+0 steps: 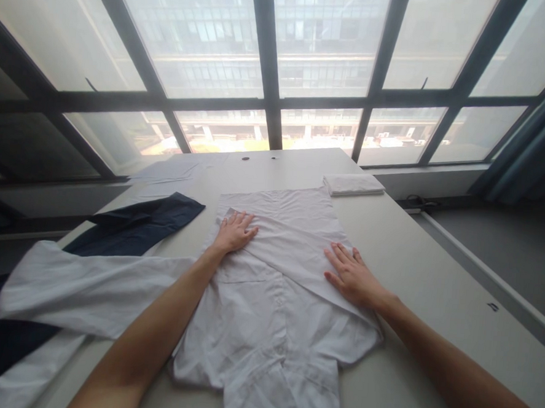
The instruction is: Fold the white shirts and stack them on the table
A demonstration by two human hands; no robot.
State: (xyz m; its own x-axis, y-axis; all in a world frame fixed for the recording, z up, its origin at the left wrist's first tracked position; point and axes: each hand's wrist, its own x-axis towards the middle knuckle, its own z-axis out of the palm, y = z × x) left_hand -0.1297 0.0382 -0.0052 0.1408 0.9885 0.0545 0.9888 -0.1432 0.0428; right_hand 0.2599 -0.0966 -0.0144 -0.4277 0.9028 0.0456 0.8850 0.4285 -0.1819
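Note:
A white button-up shirt point(266, 314) lies spread on the white table, its buttoned front facing up and its collar end toward me. One sleeve point(293, 242) is laid across the body in a slanting band. My left hand point(237, 231) rests flat on the cuff end of that band, fingers spread. On the right side of the shirt, my right hand point(352, 273) presses palm down near the sleeve's fold, its fingers stretched out. Neither hand grips the cloth. The lower edge of the shirt is cut off by nothing; it lies toward the window.
A folded white cloth point(353, 185) sits at the table's far right edge. To the left lie dark navy garments point(149, 224) and a loose white garment point(96, 285). Pale sheets of cloth or paper point(168, 168) are at the far left. Tall windows stand behind the table point(433, 288).

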